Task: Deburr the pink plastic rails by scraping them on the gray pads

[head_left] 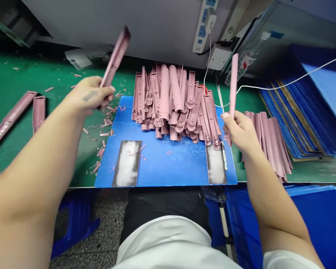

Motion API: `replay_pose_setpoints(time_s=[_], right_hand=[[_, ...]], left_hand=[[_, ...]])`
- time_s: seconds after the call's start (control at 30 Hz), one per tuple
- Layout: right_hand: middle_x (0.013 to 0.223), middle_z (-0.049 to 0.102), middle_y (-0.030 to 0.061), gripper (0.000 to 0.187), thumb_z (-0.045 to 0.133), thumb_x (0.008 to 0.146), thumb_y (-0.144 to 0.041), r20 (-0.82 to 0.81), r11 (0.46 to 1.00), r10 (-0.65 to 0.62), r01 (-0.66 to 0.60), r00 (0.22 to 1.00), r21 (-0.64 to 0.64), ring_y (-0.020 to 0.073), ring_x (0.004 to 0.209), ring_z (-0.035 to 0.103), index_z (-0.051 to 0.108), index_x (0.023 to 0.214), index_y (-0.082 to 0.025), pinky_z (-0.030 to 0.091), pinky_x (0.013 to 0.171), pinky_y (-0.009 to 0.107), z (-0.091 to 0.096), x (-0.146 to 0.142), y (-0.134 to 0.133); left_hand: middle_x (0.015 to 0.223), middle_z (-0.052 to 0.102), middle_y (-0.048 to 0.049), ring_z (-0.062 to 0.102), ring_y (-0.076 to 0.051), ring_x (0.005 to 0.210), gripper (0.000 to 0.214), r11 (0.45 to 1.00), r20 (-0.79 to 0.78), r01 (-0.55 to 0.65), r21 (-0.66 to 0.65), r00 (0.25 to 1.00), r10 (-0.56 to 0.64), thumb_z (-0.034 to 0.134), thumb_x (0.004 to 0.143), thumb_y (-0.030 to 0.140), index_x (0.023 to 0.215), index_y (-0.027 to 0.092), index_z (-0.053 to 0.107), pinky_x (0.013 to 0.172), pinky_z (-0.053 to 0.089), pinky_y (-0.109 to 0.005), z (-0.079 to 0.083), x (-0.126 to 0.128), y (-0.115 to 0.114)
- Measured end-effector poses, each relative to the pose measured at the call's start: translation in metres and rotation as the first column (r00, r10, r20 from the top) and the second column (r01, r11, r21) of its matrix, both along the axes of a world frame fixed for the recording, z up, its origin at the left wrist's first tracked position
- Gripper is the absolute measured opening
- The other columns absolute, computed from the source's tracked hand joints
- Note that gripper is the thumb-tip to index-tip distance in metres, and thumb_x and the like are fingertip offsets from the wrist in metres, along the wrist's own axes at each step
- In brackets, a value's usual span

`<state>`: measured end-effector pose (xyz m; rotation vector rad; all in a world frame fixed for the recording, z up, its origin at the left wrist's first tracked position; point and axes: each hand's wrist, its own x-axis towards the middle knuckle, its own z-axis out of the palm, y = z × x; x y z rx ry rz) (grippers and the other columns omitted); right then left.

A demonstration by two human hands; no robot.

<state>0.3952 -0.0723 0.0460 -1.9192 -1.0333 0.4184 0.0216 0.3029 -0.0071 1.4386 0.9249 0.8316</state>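
Left hand [91,95] clamped on pink strap [116,56], right hand [239,130] clamped on second strap [233,84]; large heap [168,101] at 12 o'clock, smaller stack [268,142] at 3 o'clock.

a green workbench [30,71] holds pink plastic straps [38,114].

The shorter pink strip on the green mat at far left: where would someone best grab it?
Probably around its middle, coming down from above, thumb on one long edge and fingers on the other. The strip seems to lie flat on the green mat, its length pointing away from the person, and it's narrow enough to span. The left hand is nearest, but holds another strip.
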Motion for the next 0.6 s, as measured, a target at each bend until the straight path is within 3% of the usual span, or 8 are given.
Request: replay_pose_setpoints(time_s=[0.03, 0.1, 0.13, 0.2, 0.27, 0.4, 0.5, 0.6], right_hand=[[0.067, 0.056, -0.0028, 0.059, 0.076, 0.103, -0.082, -0.054, 0.996, 0.023, -0.018, 0.998, 0.084, 0.016, 0.058, 0.051, 0.063, 0.092, -0.026, 0.04, 0.054, 0.03, 0.0, -0.015, -0.009], [0.066, 0.056, -0.0038, 0.06, 0.076, 0.103, -0.084, -0.151, 0.973, 0.078, -0.043, 0.986, 0.227, 0.0154, 0.057, 0.053, 0.068, 0.1, -0.025, 0.043, 0.054, 0.029, -0.003, -0.053, -0.022], [0.067, 0.057, -0.004, 0.059, 0.076, 0.104, -0.083, -0.196, 0.956, 0.113, -0.053, 0.974, 0.288, 0.0152, 0.058, 0.054, 0.069, 0.104, -0.025, 0.045, 0.054, 0.029, -0.006, -0.075, -0.025], [0.069, 0.056, -0.0049, 0.055, 0.075, 0.107, -0.081, -0.288, 0.919, 0.192, -0.069, 0.938, 0.388, 0.0144, 0.058, 0.055, 0.069, 0.108, -0.026, 0.046, 0.054, 0.028, -0.015, -0.122, -0.026], [0.07, 0.054, -0.0057, 0.054, 0.073, 0.109, -0.08, -0.364, 0.891, 0.273, -0.091, 0.89, 0.445, 0.0133, 0.056, 0.052, 0.066, 0.11, -0.027, 0.044, 0.052, 0.027, -0.027, -0.168, -0.024], [0.08, 0.062, -0.0026, 0.056, 0.063, 0.112, -0.084, -0.339, 0.875, 0.359, -0.188, 0.87, 0.445, 0.0146, 0.062, 0.057, 0.062, 0.113, -0.028, 0.051, 0.056, 0.029, -0.048, -0.23, -0.023], [0.089, 0.068, 0.0013, 0.057, 0.056, 0.114, -0.085, -0.235, 0.887, 0.327, -0.211, 0.915, 0.411, 0.0189, 0.075, 0.067, 0.063, 0.116, -0.028, 0.061, 0.07, 0.033, -0.059, -0.244, -0.031], [0.093, 0.071, 0.0027, 0.056, 0.05, 0.118, -0.083, -0.176, 0.904, 0.292, -0.21, 0.94, 0.373, 0.0218, 0.082, 0.072, 0.062, 0.119, -0.028, 0.064, 0.078, 0.037, -0.067, -0.245, -0.042]], left_hand=[[0.056, 0.054, 0.0031, 0.031, -0.013, 0.046, 0.038, 1.0, 0.139, -0.004, -0.007, 0.99, 0.005, 0.098, 0.098, 0.055, 0.096, 0.025, 0.075, 0.043, 0.024, -0.028, 0.006, -0.013, -0.037], [0.062, 0.06, 0.0021, 0.032, -0.013, 0.044, 0.053, 0.996, 0.233, 0.015, -0.091, 0.972, 0.007, 0.084, 0.102, 0.078, 0.119, 0.028, 0.08, 0.039, 0.024, -0.028, 0.017, -0.029, -0.12], [0.063, 0.059, 0.0033, 0.033, -0.01, 0.042, 0.059, 0.994, 0.275, 0.002, -0.111, 0.961, 0.029, 0.08, 0.102, 0.083, 0.12, 0.027, 0.079, 0.037, 0.024, -0.025, 0.021, -0.03, -0.161], [0.07, 0.062, 0.0015, 0.052, -0.013, 0.049, 0.064, 0.982, 0.337, 0.035, -0.183, 0.941, 0.03, 0.08, 0.1, 0.086, 0.11, 0.023, 0.075, 0.04, 0.042, -0.026, 0.024, -0.02, -0.233], [0.086, 0.073, -0.0045, 0.074, -0.019, 0.072, 0.068, 0.986, 0.401, 0.024, -0.165, 0.915, 0.045, 0.079, 0.099, 0.088, 0.102, 0.021, 0.07, 0.06, 0.065, -0.033, 0.02, -0.001, -0.284], [0.119, 0.081, -0.0149, 0.081, -0.034, 0.124, 0.069, 0.992, 0.47, 0.024, -0.122, 0.882, 0.037, 0.073, 0.104, 0.089, 0.096, 0.02, 0.069, 0.1, 0.073, -0.045, 0.002, 0.024, -0.339], [0.126, 0.081, -0.0147, 0.077, -0.036, 0.137, 0.066, 0.993, 0.439, 0.005, -0.119, 0.897, 0.049, 0.072, 0.106, 0.088, 0.104, 0.022, 0.076, 0.115, 0.07, -0.049, -0.01, 0.026, -0.364], [0.125, 0.081, -0.0136, 0.076, -0.037, 0.14, 0.068, 0.995, 0.406, -0.027, -0.101, 0.912, 0.066, 0.069, 0.106, 0.091, 0.112, 0.024, 0.079, 0.119, 0.068, -0.05, -0.018, 0.025, -0.377]])
